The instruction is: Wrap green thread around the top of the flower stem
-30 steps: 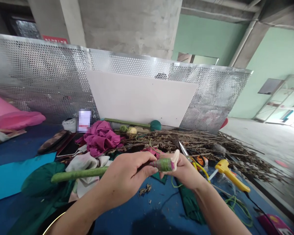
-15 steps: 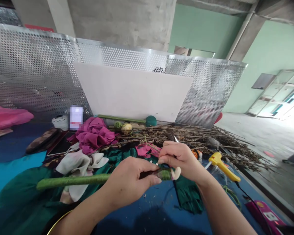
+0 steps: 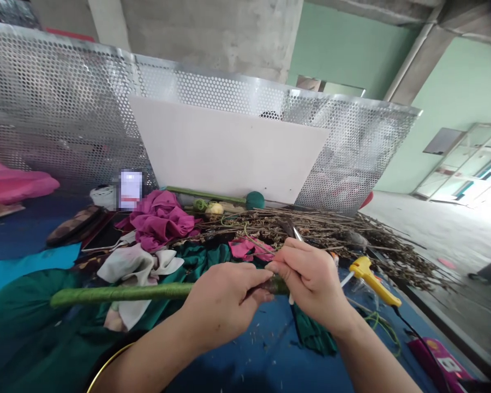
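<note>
Over the bench, inside its right edge, the left hand has its fingers around a stick, green-wrapped at left, while the right hand, fingers pinched together, hides any unfinished end.

Around the hands' meeting point, a long green thread-wrapped rod runs from the left hand toward 9 o'clock, passing above a white crumpled cloth; the right hand is at its 3 o'clock end. On the blue flat table, a magenta crumpled fabric lies at 10, brown dry twigs between 1 and 2, a yellow plastic glue gun at 3. At 12, a white rectangular board stands before a silver perforated-metal screen.
</note>
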The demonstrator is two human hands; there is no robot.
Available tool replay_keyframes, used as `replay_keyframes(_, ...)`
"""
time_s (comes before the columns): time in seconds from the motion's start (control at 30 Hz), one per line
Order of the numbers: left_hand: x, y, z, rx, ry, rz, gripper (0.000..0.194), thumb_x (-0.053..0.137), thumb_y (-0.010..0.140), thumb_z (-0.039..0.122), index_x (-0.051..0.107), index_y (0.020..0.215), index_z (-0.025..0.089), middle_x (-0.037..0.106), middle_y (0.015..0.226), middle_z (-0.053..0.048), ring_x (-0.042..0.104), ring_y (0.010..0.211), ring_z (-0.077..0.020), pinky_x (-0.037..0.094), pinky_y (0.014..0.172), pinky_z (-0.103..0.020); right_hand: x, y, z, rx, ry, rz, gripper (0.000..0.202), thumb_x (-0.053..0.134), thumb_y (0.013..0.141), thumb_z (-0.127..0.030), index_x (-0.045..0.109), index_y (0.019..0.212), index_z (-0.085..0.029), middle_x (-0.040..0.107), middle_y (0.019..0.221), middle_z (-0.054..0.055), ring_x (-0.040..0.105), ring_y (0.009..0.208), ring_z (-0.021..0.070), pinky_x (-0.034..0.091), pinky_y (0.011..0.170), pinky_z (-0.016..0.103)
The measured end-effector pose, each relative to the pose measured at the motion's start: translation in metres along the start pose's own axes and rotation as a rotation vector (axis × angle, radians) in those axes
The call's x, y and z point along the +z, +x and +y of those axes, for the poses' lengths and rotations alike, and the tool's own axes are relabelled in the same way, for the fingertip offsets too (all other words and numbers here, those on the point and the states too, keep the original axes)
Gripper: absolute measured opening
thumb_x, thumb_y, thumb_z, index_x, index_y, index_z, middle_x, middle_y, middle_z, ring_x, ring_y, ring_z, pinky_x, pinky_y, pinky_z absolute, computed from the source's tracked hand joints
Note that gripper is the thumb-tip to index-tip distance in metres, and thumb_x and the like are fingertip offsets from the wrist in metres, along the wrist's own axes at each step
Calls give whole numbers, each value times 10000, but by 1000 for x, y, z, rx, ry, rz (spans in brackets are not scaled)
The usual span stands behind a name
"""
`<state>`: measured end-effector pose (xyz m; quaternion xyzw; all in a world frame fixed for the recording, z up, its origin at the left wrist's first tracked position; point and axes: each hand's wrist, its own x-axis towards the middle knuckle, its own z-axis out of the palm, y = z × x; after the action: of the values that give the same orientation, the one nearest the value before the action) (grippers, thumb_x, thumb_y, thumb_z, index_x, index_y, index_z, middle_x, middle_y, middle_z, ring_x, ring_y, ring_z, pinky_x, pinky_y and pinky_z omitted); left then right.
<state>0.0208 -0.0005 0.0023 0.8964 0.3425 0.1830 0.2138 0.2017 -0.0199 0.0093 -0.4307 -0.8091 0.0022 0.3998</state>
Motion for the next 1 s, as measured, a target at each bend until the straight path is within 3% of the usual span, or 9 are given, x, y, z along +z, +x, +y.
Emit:
replay_keyframes(0.1, -1, -1, -2, -4, 69, 36, 199, 500, 901, 233, 679, 986, 236, 673, 830, -21, 643, 772, -203, 451, 654, -271, -3, -2, -6, -65, -186, 31, 344, 460, 941, -191, 535, 607, -172, 456, 612, -13, 415, 507, 95, 294, 479, 236)
replay_keyframes(0.23, -3, -2, -5, 4, 143, 171, 321, 461, 941, 305, 607, 1222, 251, 694, 951, -49, 658, 839, -227, 486, 702, -311, -4, -7, -15, -221, -553, 121, 374, 434, 978, -273, 588, 646, -193, 487, 578, 4, 394, 485, 133, 258, 489, 296)
replay_keyframes(0.4, -7, -2, -7, 16, 139, 297, 344, 456, 936, 275, 607, 1240, 212, 700, 1015, -71, 664, 841, -225, 497, 674, -308, 3, -9, -25, -294, -744, 256, 395, 444, 983, -279, 579, 618, -212, 487, 503, 3, 400, 477, 147, 262, 517, 318)
replay_keyframes(0.53, -13, -2, -8, 20, 94, 347, 333, 478, 915, 238, 621, 1215, 205, 703, 1046, -66, 662, 878, -229, 490, 718, -314, 9, -12, -28, -300, -820, 259, 303, 457, 975, -235, 642, 739, -196, 570, 527, 19, 476, 498, 149, 269, 513, 334)
replay_keyframes(0.63, -21, -4, -6, 1, 23, 321, 283, 523, 893, 233, 651, 1146, 238, 710, 1022, -38, 655, 907, -225, 472, 741, -299, 14, -16, -29, -264, -834, 232, 229, 480, 964, -226, 646, 813, -177, 659, 619, 43, 532, 523, 152, 330, 546, 328)
replay_keyframes(0.73, -32, -6, -3, -64, -75, 265, 195, 551, 859, 208, 676, 1002, 254, 717, 885, -3, 654, 801, -198, 440, 653, -259, 22, -22, -26, -221, -814, 237, 166, 503, 949, -230, 638, 873, -169, 691, 687, 51, 550, 533, 155, 373, 567, 312)
replay_keyframes(0.87, -40, -8, 0, -135, -146, 216, 140, 563, 842, 216, 677, 915, 252, 709, 805, 12, 640, 745, -191, 404, 589, -240, 36, -27, -18, -190, -727, 308, 196, 432, 959, -207, 611, 882, -180, 652, 651, 51, 519, 500, 162, 346, 534, 314)
replay_keyframes(1.0, -36, -7, -3, -83, -190, 257, 177, 566, 835, 237, 707, 939, 263, 724, 837, 4, 648, 781, -197, 436, 634, -242, 42, -27, -10, -257, -641, 296, 195, 414, 930, -143, 589, 857, -187, 571, 565, 32, 474, 482, 170, 325, 507, 316)
